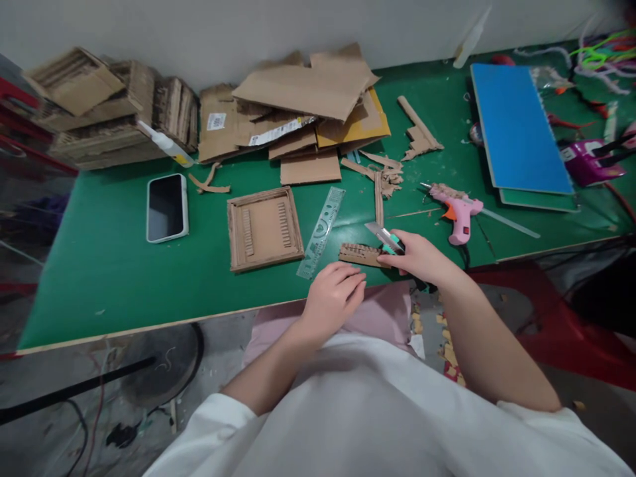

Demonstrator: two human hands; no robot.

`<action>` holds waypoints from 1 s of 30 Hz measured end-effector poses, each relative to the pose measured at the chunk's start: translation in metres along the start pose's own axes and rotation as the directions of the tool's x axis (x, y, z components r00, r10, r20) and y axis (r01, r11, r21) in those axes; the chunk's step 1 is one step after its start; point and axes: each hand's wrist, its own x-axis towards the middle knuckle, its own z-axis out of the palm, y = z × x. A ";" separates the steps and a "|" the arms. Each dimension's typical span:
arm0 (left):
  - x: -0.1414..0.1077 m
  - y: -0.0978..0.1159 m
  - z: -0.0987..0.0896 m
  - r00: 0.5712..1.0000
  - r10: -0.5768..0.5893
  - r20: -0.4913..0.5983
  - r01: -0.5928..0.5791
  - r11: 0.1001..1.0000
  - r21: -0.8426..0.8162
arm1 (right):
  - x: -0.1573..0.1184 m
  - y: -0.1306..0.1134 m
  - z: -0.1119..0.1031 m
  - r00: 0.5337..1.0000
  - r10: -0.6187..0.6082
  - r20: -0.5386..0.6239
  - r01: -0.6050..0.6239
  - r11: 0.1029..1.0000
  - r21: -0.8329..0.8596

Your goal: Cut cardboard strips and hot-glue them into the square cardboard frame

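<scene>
My right hand [422, 255] is closed around a box cutter [383, 236] with a teal and grey body. Its blade is out and points up and to the left. Just below the knife lies a short strip of corrugated cardboard [360, 254] with rough ridges along its top, partly hidden by my right hand. My left hand [336, 291] rests at the table's front edge, beside the strip's left end, with its fingers loosely extended and nothing visible in them. Left of my hands are a clear ruler [322, 232] and a shallow square cardboard tray [265, 262] with two ridged strips inside.
On the green table [149, 285] are a phone [167, 207], a glue bottle [169, 147], stacked cardboard boxes [104, 126] and loose cardboard sheets [298, 86]. Rightward lie cardboard scraps [390, 175], a pink glue gun [460, 212] and a blue board [521, 129].
</scene>
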 end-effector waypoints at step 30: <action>-0.002 -0.003 0.017 0.992 0.112 0.058 -0.122 0.970 0.211 | -0.005 -0.026 -0.002 0.956 -0.266 0.127 0.221 0.360 -0.906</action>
